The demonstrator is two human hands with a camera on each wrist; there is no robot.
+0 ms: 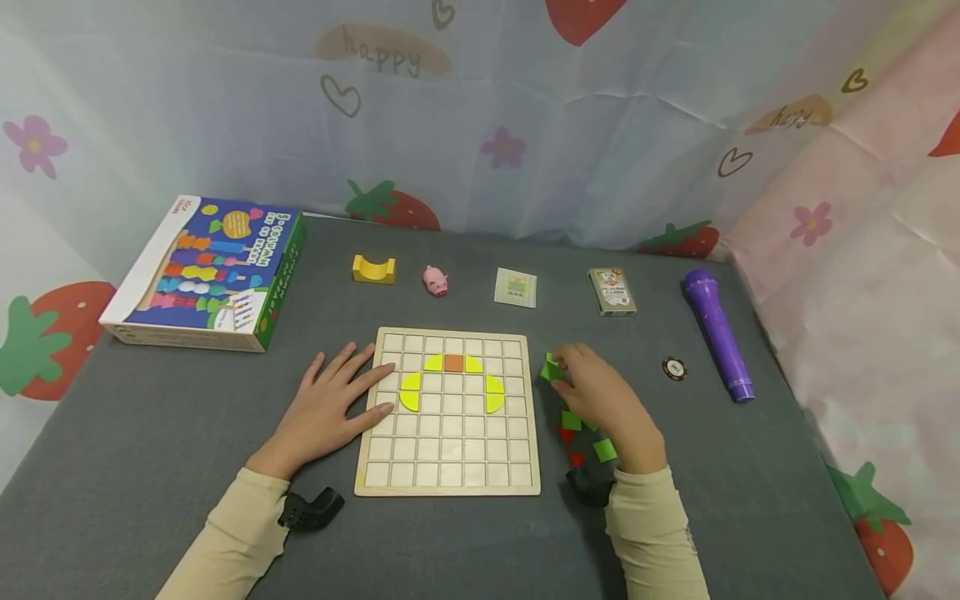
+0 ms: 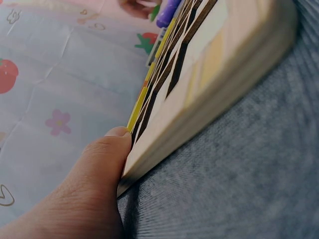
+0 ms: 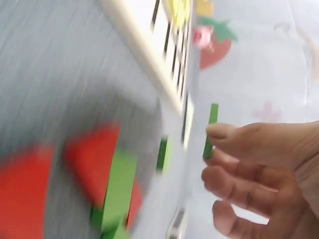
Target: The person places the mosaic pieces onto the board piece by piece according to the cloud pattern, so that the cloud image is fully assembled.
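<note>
Hands (image 1: pixel 606 398): green block (image 3: pixel 213 114), long axis toward board (image 1: pixel 453 405)

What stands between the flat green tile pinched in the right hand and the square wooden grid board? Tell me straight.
Nothing visible stands between the flat green tile in the right hand and the square wooden grid board. The left hand rests on the board's left side, clear of that gap.

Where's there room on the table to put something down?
Bare patches: between the box and the left sleeve, and nearer than the round chip, right of the right sleeve. It's crowded right of the board: green pieces, red pieces and the right hand.
</note>
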